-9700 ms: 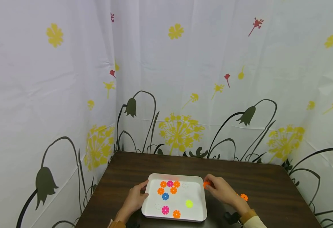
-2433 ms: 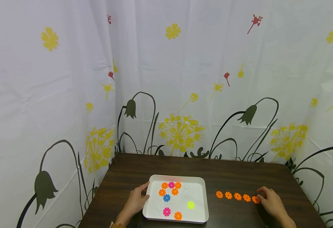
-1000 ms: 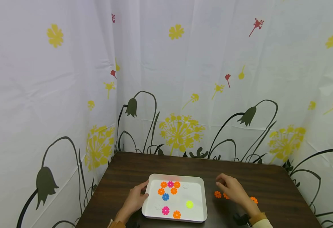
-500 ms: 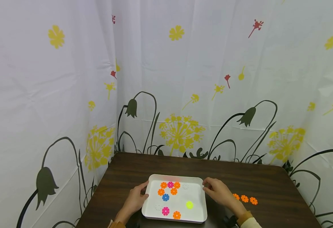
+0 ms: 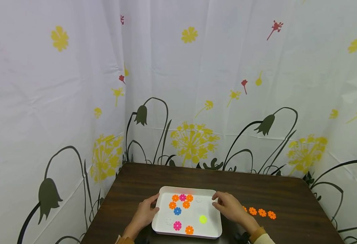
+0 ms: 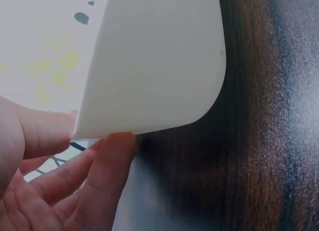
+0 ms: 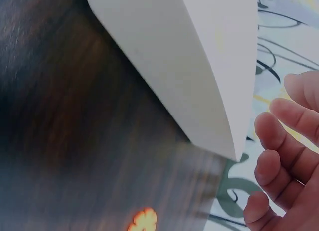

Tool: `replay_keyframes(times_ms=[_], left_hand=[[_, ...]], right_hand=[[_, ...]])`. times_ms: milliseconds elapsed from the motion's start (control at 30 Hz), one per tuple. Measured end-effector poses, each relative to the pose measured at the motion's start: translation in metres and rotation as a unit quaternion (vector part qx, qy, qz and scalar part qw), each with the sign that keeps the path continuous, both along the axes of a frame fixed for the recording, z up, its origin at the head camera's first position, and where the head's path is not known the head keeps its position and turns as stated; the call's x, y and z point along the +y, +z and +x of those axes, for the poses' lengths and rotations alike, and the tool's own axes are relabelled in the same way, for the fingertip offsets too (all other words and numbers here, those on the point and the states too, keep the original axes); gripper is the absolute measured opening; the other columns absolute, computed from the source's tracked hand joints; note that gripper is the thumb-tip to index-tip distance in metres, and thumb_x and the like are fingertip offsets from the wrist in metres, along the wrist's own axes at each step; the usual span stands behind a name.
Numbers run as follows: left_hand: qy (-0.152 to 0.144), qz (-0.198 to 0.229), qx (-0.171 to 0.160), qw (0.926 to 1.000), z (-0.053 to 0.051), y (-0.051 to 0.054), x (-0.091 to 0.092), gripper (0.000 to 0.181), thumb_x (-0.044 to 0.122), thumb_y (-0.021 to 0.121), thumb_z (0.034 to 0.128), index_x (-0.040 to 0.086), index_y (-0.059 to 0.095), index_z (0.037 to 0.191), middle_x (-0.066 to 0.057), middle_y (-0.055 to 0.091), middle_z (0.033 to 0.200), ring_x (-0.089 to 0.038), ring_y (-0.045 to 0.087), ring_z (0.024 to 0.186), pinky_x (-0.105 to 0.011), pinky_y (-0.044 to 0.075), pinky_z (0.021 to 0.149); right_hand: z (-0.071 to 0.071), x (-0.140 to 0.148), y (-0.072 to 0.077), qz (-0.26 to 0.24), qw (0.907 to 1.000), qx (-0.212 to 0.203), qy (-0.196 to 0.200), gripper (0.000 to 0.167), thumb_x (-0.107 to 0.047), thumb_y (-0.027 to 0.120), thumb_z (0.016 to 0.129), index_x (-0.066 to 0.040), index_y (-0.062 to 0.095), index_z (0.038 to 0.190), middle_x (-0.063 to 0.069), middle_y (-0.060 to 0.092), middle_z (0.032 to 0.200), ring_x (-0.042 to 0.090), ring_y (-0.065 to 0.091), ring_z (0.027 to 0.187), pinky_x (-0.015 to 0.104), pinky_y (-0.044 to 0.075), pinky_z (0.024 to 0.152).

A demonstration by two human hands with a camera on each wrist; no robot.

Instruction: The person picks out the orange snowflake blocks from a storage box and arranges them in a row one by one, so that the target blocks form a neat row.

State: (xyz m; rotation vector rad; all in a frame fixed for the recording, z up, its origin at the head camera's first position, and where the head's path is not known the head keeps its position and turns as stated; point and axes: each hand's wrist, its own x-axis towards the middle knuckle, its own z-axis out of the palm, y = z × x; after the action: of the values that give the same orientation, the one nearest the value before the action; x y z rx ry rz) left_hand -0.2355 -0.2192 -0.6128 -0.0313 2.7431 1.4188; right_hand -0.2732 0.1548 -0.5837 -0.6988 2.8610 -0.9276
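I have the left hand [image 5: 144, 213] pinching the left wall of the white tray [image 5: 193, 210] on the dark surface [image 5: 166, 175]. My right hand [image 5: 229, 207] hovers by the tray's right edge, fingers loosely bent and slightly apart. Colourful discs [image 5: 177, 210] lie inside; orange flowers [image 5: 262, 212] line up to the right, one partly hidden.

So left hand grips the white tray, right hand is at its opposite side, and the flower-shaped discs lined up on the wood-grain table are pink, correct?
Not pink: the flower-shaped discs on the wood-grain table are orange, per the head view. Rest stands.
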Motion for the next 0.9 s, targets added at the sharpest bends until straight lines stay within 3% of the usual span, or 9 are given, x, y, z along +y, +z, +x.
replay_keyframes(times_ms=[367, 600, 767, 900], left_hand=[[-0.005, 0.002, 0.006, 1.0000, 0.000, 0.000, -0.001, 0.058, -0.007, 0.071, 0.0927, -0.006, 0.056, 0.148, -0.033, 0.068, 0.127, -0.023, 0.074, 0.085, -0.039, 0.064, 0.072], [0.000, -0.001, 0.000, 1.0000, 0.000, 0.001, 0.000, 0.058, -0.007, 0.071, 0.0930, -0.005, 0.056, 0.149, -0.033, 0.068, 0.127, -0.023, 0.074, 0.085, -0.039, 0.064, 0.072], [0.000, -0.004, 0.000, 1.0000, 0.000, 0.003, 0.000, 0.058, -0.007, 0.071, 0.0929, -0.006, 0.055, 0.149, -0.033, 0.068, 0.126, -0.023, 0.073, 0.083, -0.039, 0.064, 0.072], [-0.004, -0.001, 0.007, 1.0000, 0.001, 0.001, -0.001, 0.058, -0.007, 0.071, 0.0925, -0.006, 0.055, 0.149, -0.033, 0.069, 0.124, -0.023, 0.073, 0.083, -0.038, 0.063, 0.071]], right_hand=[[0.006, -0.024, -0.017, 0.011, 0.9982, -0.025, 0.053, 0.018, -0.023, 0.076, 0.098, -0.012, 0.074, 0.112, -0.011, 0.055, 0.076, 0.004, 0.046, 0.065, 0.023, 0.040, 0.057], [0.010, -0.031, -0.020, 0.018, 0.9976, -0.005, 0.066, 0.016, -0.024, 0.077, 0.097, -0.015, 0.075, 0.109, -0.014, 0.053, 0.073, 0.003, 0.045, 0.063, 0.022, 0.039, 0.056], [0.011, -0.035, -0.020, 0.035, 0.9963, 0.019, 0.076, 0.013, -0.025, 0.078, 0.096, -0.017, 0.075, 0.106, -0.017, 0.052, 0.071, 0.001, 0.044, 0.065, 0.024, 0.036, 0.063], [0.014, -0.041, -0.022, 0.034, 0.9956, 0.008, 0.087, 0.015, -0.026, 0.079, 0.095, -0.017, 0.074, 0.106, -0.016, 0.052, 0.072, 0.002, 0.044, 0.067, 0.024, 0.036, 0.065]])
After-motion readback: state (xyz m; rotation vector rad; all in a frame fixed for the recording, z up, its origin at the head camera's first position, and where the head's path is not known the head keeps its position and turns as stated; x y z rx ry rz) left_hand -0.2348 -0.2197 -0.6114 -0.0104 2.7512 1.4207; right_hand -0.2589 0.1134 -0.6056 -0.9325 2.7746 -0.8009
